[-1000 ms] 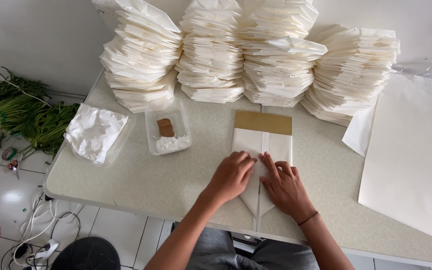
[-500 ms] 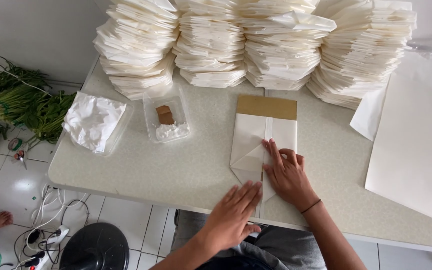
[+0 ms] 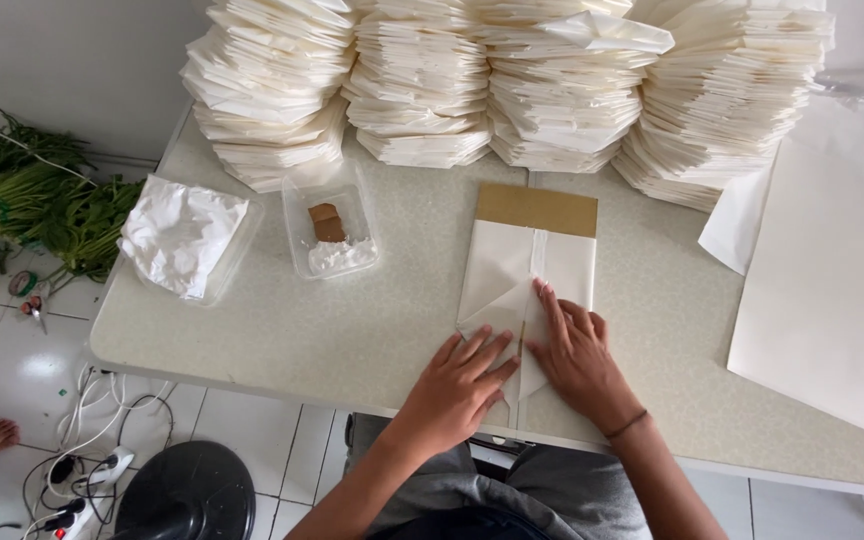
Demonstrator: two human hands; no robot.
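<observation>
Left hand point(image 3: 460, 380) and right hand point(image 3: 577, 352) (both flat, fingers spread) press the folded paper point(image 3: 527, 275).

Cream paper sheet point(image 3: 512, 275), partly folded, flat on the table around a brown cardboard strip point(image 3: 537, 209) showing just beyond the fingertips. Lower corners turned in as triangular flaps, meeting in a point under the fingers point(image 3: 472, 350); centre seam running straight ahead from the fingertips.
</observation>
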